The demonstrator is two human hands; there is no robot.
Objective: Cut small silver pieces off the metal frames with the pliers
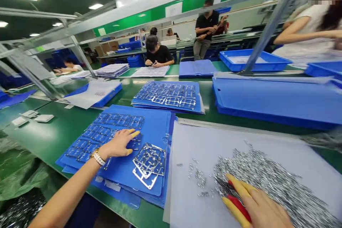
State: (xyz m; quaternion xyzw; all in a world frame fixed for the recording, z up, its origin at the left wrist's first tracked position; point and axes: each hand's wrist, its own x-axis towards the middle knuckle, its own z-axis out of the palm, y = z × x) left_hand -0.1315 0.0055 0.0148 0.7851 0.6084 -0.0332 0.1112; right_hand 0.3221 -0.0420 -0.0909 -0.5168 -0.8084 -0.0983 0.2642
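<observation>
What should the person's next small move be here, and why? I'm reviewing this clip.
Probably carry the red-handled cutters in the right hand across to the metal fret that the left hand pins on the blue sheet: the fret lies ready there, and cut-looking metal bits heap on the white paper.

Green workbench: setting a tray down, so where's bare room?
Bare green bench lies between the white pads and the stacked blue sheets. A strip runs below the large blue tray. Crowded: the white sheet by the right hand, heaped with metal parts.
</observation>
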